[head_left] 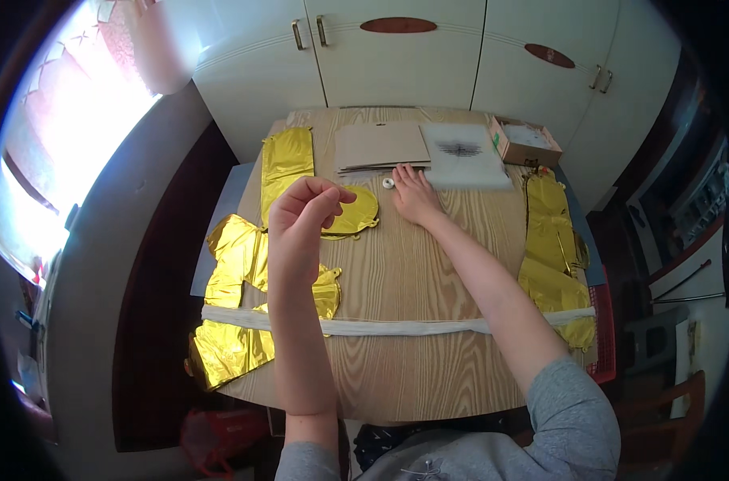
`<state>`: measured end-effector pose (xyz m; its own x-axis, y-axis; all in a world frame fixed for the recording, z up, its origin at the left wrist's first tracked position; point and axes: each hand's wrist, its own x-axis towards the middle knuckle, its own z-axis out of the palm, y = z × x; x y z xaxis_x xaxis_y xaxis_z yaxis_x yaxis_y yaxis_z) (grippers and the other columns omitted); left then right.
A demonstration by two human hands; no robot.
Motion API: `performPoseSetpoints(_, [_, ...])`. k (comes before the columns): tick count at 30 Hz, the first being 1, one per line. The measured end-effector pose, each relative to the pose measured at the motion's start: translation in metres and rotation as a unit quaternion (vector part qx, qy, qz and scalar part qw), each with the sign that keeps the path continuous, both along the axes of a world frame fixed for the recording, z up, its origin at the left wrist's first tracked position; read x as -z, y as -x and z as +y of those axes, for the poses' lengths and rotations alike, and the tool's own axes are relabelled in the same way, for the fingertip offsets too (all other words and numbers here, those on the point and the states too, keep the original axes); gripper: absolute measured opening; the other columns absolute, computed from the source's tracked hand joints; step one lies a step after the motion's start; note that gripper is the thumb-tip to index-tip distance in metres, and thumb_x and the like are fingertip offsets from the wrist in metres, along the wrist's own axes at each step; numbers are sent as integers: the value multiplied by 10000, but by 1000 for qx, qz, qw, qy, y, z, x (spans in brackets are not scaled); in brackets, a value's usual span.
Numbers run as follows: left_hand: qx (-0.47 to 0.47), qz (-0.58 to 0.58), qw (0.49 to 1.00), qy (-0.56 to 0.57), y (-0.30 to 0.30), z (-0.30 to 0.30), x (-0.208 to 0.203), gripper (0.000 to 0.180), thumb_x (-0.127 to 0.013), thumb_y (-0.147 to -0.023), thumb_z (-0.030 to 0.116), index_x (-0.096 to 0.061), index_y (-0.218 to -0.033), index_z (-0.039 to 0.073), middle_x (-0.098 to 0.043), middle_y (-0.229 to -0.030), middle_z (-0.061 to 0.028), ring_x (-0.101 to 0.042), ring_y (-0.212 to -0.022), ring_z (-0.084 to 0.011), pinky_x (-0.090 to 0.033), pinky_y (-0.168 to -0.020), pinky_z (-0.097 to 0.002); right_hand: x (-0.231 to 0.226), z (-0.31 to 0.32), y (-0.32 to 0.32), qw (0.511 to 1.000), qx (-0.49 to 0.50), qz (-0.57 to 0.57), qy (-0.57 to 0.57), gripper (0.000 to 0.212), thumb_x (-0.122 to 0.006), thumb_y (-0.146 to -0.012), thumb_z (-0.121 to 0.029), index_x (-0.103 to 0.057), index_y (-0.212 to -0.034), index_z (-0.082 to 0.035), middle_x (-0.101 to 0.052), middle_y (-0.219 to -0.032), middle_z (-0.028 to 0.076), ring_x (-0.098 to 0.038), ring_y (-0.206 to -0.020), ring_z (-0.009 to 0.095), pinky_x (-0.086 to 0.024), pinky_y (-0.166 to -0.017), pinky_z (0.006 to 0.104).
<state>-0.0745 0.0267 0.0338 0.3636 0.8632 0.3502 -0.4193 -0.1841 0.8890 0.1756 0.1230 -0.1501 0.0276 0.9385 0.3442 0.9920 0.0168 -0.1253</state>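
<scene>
Hiding part of the cardboard stack's near edge, the right hand (415, 196) lies flat, fingers spread, fingertips at the near right corner, not gripping. Left hand (304, 208) raised, fingers curled, thumb against index; can't tell if anything's pinched inside. Left forearm covers bits of gold foil (240, 248) and white strip (396, 327); right forearm also crosses the strip. Cardboard stack (384, 146) on table's far half, long axis left-right, ahead of and left of right hand, beyond left hand. Small white roll (388, 183) just left of right fingers, round face up.
</scene>
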Motion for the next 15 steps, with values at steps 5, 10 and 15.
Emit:
performPoseSetpoints(5, [3, 0, 1000, 2, 0, 0, 1, 52, -550, -805, 69, -573, -784, 27, -633, -791, -60, -436, -641, -32, -352, -604, -178, -8, -1, 5, 992, 17, -14, 126, 553, -231, -892, -279, -181, -1387, -36, -154, -1464, 77, -100, -1357, 208, -67, -1105, 383])
performPoseSetpoints(10, [-4, 4, 1000, 3, 0, 0, 0, 56, -549, -802, 72, -575, -776, 29, -633, -785, -56, -435, -642, -30, -352, -606, -178, -4, 3, 6, 993, 11, 13, 118, 549, -222, -895, -273, -173, -1391, -41, -133, -1469, 77, -106, -1356, 211, -66, -1105, 387])
performPoseSetpoints(15, [15, 3, 1000, -1, -9, 0, -2, 59, -549, -803, 75, -577, -778, 29, -634, -787, -54, -439, -645, -30, -355, -606, -181, 17, 14, -37, 969, -34, 245, -23, 560, -307, -879, -240, -182, -1378, -19, -143, -1461, 99, -131, -1347, 240, -117, -1089, 347])
